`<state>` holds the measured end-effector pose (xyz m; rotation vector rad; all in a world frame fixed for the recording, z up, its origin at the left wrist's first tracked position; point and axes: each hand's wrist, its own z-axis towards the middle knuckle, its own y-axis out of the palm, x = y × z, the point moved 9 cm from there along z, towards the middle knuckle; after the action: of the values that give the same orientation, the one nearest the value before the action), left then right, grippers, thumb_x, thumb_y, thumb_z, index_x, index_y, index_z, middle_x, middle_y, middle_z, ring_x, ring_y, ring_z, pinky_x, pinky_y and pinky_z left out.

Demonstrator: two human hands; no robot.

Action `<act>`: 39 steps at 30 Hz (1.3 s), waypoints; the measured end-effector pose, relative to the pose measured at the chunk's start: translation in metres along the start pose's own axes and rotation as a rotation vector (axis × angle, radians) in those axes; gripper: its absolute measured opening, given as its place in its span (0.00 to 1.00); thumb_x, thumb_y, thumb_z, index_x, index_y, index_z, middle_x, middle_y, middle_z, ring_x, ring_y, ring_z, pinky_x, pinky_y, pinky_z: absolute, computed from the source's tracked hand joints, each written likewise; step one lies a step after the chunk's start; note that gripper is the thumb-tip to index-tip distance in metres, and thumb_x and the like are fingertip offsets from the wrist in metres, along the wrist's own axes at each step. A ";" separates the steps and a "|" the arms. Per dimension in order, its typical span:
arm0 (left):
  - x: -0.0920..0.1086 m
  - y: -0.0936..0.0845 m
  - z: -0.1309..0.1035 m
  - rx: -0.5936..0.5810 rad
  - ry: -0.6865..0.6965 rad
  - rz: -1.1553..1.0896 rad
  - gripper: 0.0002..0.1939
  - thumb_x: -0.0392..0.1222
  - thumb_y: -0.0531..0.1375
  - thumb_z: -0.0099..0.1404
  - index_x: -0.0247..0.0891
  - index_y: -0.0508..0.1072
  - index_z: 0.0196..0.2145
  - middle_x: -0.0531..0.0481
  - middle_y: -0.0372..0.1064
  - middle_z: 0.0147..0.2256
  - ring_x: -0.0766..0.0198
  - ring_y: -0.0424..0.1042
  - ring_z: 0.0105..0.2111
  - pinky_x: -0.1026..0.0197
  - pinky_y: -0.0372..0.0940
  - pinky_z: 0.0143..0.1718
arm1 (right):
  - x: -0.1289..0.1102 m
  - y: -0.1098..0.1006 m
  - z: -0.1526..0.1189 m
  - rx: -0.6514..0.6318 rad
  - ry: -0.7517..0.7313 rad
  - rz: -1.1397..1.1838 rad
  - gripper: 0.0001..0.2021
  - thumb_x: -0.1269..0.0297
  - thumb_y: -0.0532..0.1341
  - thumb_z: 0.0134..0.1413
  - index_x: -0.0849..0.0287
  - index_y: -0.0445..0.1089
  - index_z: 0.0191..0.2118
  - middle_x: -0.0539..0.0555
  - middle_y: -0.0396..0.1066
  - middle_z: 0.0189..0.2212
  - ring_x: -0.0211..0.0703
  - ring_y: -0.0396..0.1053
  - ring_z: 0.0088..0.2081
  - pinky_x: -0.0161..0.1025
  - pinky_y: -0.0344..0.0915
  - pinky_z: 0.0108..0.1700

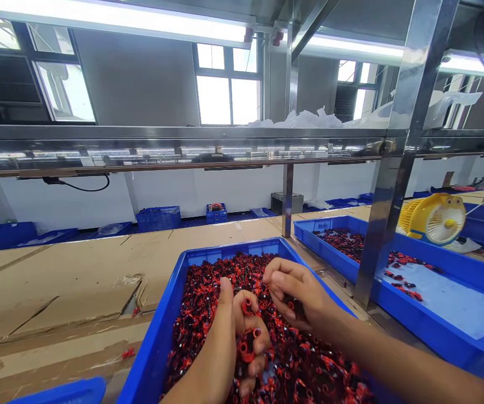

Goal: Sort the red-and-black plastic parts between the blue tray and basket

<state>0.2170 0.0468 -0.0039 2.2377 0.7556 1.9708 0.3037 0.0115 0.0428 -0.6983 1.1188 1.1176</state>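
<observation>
A deep blue tray [225, 247] in front of me is filled with small glossy red-and-black parts [225, 272], some with round ring-shaped ends. My left hand [242, 336] is over the tray, palm turned up and thumb raised. Its fingers curl around several of these red-and-black parts [248, 343]. To its right and a little farther off, my right hand [296, 292] has thumb and fingers drawn together above the heap. A reddish ring end [291, 304] shows between its curled fingers; the rest of that piece is hidden.
To the right, a wide blue tray [427, 320] holds more red-and-black parts, with a yellow fan [433, 219] behind it. A metal post [387, 224] rises between the trays. Cardboard [77, 280] covers the bench at left, with a few loose pieces [128, 353]. A shelf beam [174, 148] crosses overhead.
</observation>
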 end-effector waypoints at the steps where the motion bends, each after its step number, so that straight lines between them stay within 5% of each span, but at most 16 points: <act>1: 0.001 0.001 0.000 0.004 0.022 0.041 0.35 0.78 0.37 0.54 0.44 0.57 0.35 0.56 0.58 0.19 0.71 0.53 0.13 0.73 0.45 0.11 | -0.007 0.003 -0.001 0.000 -0.071 -0.205 0.09 0.58 0.64 0.53 0.57 0.70 0.36 0.45 0.63 0.23 0.31 0.55 0.18 0.29 0.54 0.17; 3: 0.000 0.001 -0.001 0.013 0.044 0.091 0.38 0.79 0.36 0.54 0.43 0.59 0.39 0.55 0.59 0.19 0.71 0.55 0.14 0.73 0.44 0.12 | -0.023 0.016 -0.007 -0.025 -0.232 -0.566 0.10 0.64 0.68 0.48 0.55 0.74 0.39 0.47 0.69 0.26 0.35 0.63 0.26 0.33 0.62 0.29; 5: 0.000 0.001 -0.003 0.017 0.048 0.119 0.39 0.78 0.36 0.55 0.42 0.62 0.42 0.55 0.59 0.20 0.71 0.55 0.14 0.73 0.45 0.12 | -0.029 0.026 -0.012 -0.029 -0.290 -0.692 0.10 0.67 0.67 0.48 0.53 0.75 0.40 0.48 0.72 0.28 0.37 0.65 0.29 0.35 0.63 0.34; 8: -0.002 -0.001 -0.005 0.009 0.012 0.048 0.29 0.66 0.41 0.65 0.41 0.64 0.44 0.54 0.60 0.24 0.71 0.55 0.15 0.71 0.48 0.11 | -0.011 0.014 -0.010 0.052 -0.042 -0.375 0.07 0.59 0.63 0.55 0.56 0.73 0.36 0.45 0.63 0.18 0.33 0.57 0.18 0.31 0.57 0.21; 10: -0.005 -0.003 -0.005 0.029 -0.047 -0.071 0.17 0.49 0.47 0.65 0.41 0.64 0.47 0.55 0.59 0.27 0.72 0.54 0.15 0.71 0.48 0.11 | 0.014 0.007 -0.008 0.074 0.206 -0.037 0.17 0.50 0.58 0.58 0.58 0.66 0.27 0.42 0.55 0.12 0.29 0.46 0.12 0.28 0.44 0.13; 14: -0.005 -0.012 -0.001 0.127 -0.061 -0.130 0.25 0.33 0.52 0.56 0.37 0.63 0.53 0.53 0.62 0.29 0.73 0.54 0.15 0.71 0.47 0.10 | 0.038 -0.001 -0.004 0.149 0.409 0.360 0.21 0.47 0.56 0.58 0.57 0.56 0.23 0.42 0.55 0.14 0.27 0.43 0.11 0.26 0.37 0.09; 23: 0.004 -0.010 0.001 0.100 -0.019 0.064 0.20 0.48 0.59 0.65 0.37 0.69 0.51 0.40 0.69 0.50 0.77 0.54 0.17 0.72 0.48 0.12 | 0.043 -0.007 -0.002 0.208 0.411 0.431 0.08 0.58 0.56 0.57 0.58 0.64 0.33 0.44 0.60 0.16 0.28 0.48 0.12 0.25 0.43 0.09; 26: 0.008 -0.016 0.000 0.162 0.027 0.059 0.18 0.47 0.59 0.64 0.33 0.73 0.47 0.38 0.71 0.47 0.77 0.54 0.18 0.73 0.48 0.14 | 0.040 -0.009 -0.002 0.214 0.391 0.430 0.07 0.61 0.56 0.56 0.57 0.65 0.38 0.44 0.63 0.18 0.29 0.49 0.12 0.25 0.43 0.10; 33: 0.012 -0.026 -0.004 0.308 0.078 -0.009 0.18 0.49 0.59 0.64 0.38 0.71 0.49 0.42 0.72 0.45 0.76 0.54 0.17 0.72 0.46 0.13 | 0.039 -0.002 -0.005 0.147 0.462 0.370 0.16 0.58 0.52 0.59 0.61 0.65 0.25 0.45 0.58 0.10 0.29 0.48 0.08 0.27 0.44 0.10; 39: 0.015 -0.035 -0.007 0.396 0.084 -0.033 0.17 0.46 0.56 0.64 0.38 0.71 0.49 0.48 0.71 0.29 0.72 0.55 0.16 0.70 0.48 0.13 | 0.038 0.005 -0.004 0.076 0.453 0.428 0.13 0.60 0.50 0.60 0.59 0.63 0.28 0.45 0.61 0.12 0.30 0.48 0.09 0.28 0.43 0.09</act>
<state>0.2005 0.0819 -0.0021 2.3274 1.2845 2.0593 0.2991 0.0227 0.0067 -0.6880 1.7473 1.2997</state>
